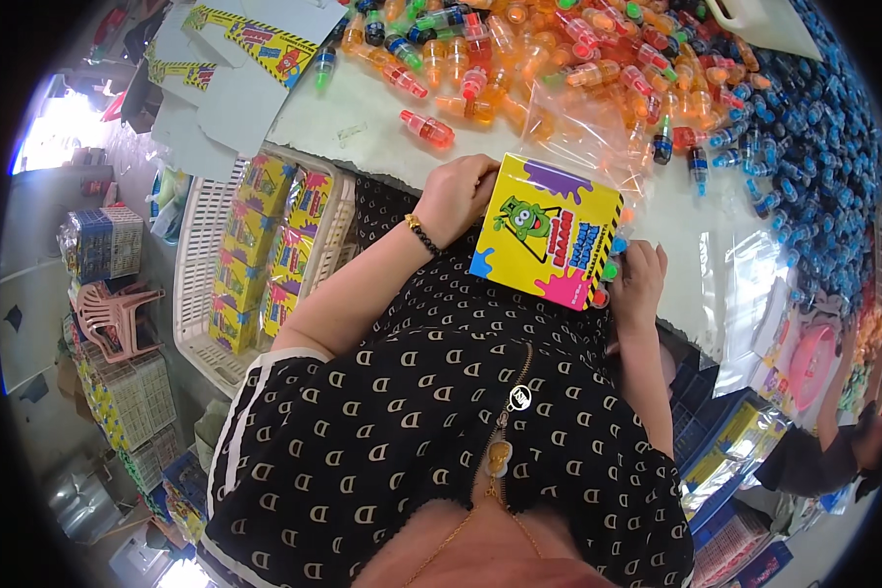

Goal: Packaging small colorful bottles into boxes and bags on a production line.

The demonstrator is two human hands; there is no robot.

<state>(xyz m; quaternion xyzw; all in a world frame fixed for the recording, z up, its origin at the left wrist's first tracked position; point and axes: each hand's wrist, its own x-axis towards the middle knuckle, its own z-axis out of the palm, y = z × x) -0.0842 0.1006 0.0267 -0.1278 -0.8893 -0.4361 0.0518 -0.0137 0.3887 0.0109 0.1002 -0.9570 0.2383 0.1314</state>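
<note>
A yellow cardboard box (544,230) with a green cartoon figure and coloured splashes is tilted above my lap at the table's near edge. My left hand (461,199) is closed on its upper left edge, the fingertips hidden behind it. Several small bottles with coloured caps (610,269) show along the box's right side. Against them my right hand (641,281) is curled, its fingers bent around the bottles; the box and bottles partly hide its grip. Just beyond the box lies a clear plastic bag (583,127).
Orange and red bottles (500,69) heap across the table (363,127), with blue ones (818,167) at right. Flattened cartons (235,69) lie at far left. A white crate (201,284) of packed yellow boxes stands at my left. Another person's arm (823,456) shows at lower right.
</note>
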